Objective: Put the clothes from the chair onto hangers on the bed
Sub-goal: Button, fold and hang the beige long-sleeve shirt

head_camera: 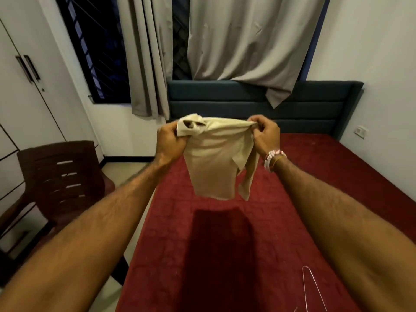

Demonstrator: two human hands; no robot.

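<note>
I hold a beige shirt (213, 163) up in the air over the red bed (315, 176). My left hand (170, 140) grips its top left corner near the collar. My right hand (264, 134) pinches the top right edge, a beaded bracelet on that wrist. The shirt hangs down between my hands and casts a dark shadow on the cover. A thin wire hanger (313, 289) lies on the bed near the bottom edge, partly behind my right forearm. The dark brown plastic chair (60, 176) stands to the left of the bed; no clothes show on it.
A dark blue padded headboard (247, 102) closes the far end of the bed, under grey curtains (243, 41) and a barred window. White wardrobe doors (22, 97) line the left wall. A strip of pale floor runs between chair and bed.
</note>
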